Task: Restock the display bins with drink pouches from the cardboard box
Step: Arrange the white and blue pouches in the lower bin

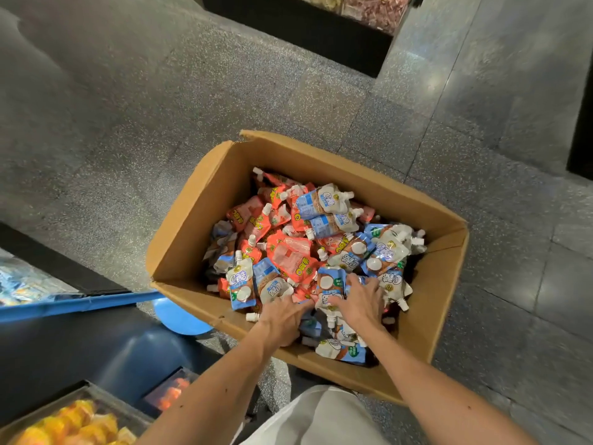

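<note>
An open cardboard box [199, 203] stands on the floor, filled with several blue-and-white drink pouches [324, 203] and red drink pouches [292, 252] with white spouts. Both my hands are down in the near end of the box. My left hand [284, 319] reaches in over the near rim, its fingers buried among blue pouches. My right hand [361, 300] lies spread on top of blue pouches beside it. How the fingertips of either hand close is hidden by the pouches.
A blue display stand [73, 303] with a bin of blue packets [22, 284] is at the left. A bin of orange packets [64, 422] sits at the bottom left. Another dark display [321, 24] stands at the top. Speckled grey floor [160, 107] surrounds the box.
</note>
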A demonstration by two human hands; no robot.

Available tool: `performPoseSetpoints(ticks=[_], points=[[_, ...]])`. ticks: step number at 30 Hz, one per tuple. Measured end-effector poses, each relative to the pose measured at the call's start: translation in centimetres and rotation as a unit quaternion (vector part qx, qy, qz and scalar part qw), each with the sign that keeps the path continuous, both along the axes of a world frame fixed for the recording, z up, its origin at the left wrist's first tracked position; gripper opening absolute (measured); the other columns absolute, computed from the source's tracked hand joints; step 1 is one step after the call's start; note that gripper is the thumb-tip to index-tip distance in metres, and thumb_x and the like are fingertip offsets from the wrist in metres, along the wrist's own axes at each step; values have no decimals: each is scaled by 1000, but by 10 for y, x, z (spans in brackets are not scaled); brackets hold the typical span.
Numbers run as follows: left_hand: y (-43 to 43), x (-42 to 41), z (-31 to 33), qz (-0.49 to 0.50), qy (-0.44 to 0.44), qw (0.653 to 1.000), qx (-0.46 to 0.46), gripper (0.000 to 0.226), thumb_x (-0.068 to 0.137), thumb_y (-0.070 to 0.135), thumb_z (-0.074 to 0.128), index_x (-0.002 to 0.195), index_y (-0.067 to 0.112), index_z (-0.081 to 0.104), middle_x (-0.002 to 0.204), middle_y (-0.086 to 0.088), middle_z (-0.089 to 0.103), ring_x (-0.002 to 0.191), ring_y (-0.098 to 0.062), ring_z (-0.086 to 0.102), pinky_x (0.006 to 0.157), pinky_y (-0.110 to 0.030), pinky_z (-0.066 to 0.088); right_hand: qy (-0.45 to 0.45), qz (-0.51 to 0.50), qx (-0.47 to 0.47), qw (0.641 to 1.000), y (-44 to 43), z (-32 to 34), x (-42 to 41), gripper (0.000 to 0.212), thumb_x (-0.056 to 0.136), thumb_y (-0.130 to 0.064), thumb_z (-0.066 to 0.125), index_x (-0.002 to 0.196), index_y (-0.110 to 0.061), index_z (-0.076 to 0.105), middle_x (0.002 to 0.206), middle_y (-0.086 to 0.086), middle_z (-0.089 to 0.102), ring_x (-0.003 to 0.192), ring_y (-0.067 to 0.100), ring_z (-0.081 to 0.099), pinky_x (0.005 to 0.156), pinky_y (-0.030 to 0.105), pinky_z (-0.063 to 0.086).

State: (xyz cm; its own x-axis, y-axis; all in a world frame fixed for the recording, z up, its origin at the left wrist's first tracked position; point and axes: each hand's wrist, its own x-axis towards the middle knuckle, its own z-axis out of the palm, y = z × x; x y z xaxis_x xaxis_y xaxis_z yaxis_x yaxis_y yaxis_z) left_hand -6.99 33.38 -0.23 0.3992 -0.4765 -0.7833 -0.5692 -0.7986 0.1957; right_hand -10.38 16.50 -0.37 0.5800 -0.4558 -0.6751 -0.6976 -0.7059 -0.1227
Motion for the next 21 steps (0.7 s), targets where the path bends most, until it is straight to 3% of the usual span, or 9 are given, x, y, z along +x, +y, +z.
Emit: performPoseSetpoints(ticks=[3, 7, 10, 12, 14, 17, 21], points=[[9, 9, 2, 18, 21, 998, -48, 48, 98, 13, 51, 139, 31, 35, 125, -14, 51, 97, -27, 61, 73, -35, 51, -44, -7, 40, 998, -3, -2, -6, 44, 85, -46, 73, 117, -25, 52, 135, 11, 34, 119, 34, 45, 89, 39, 46], [20, 23, 13, 49, 38, 993, -103, 51, 94, 12, 58, 139, 29, 40, 123, -12, 55, 108, -31, 59, 84, -40, 48, -122, -6, 61, 991, -7, -2, -17, 28, 89, -30, 71, 92, -19, 46, 126, 2, 45, 108, 29, 52, 75, 32, 35], [29, 29, 26, 94, 23, 981, -166, 46, 94, 15, 60, 137, 23, 46, 120, -10, 59, 109, -29, 54, 81, -33, 40, -171, -24, 83, 981, -15, 4, -28, 26, 90, -24, 71, 87, -14, 47, 96, 0, 54, 89, 26, 53, 69, 34, 32], [36, 33, 34, 159, 30, 963, -217, 42, 92, 18, 66, 130, 21, 49, 119, -8, 62, 106, -28, 57, 84, -34, 46, -170, -41, 100, 980, -22, 11, -31, 22, 91, -26, 70, 92, -14, 53, 91, -2, 55, 88, 25, 53, 68, 35, 34], [44, 37, 44, 241, 41, 930, -273, 42, 89, 21, 71, 126, 21, 50, 114, -6, 63, 98, -23, 62, 84, -39, 53, -160, -47, 123, 978, -26, 21, -29, 20, 91, -29, 69, 96, -17, 55, 91, -3, 56, 88, 25, 53, 70, 39, 37], [56, 43, 68, 364, 56, 861, -350, 38, 91, 16, 70, 123, 18, 48, 102, 0, 58, 76, 3, 60, 66, -19, 52, -187, -81, 178, 963, -23, 40, -19, 22, 88, -29, 73, 90, -18, 55, 94, 1, 61, 93, 28, 57, 79, 44, 46], [76, 42, 109, 505, 48, 743, -436, 41, 89, 7, 72, 122, 12, 49, 101, -3, 57, 72, -3, 64, 62, -23, 56, -244, -100, 262, 928, -3, 82, 8, 26, 86, -22, 77, 95, -10, 55, 104, 1, 59, 108, 21, 55, 85, 34, 39]])
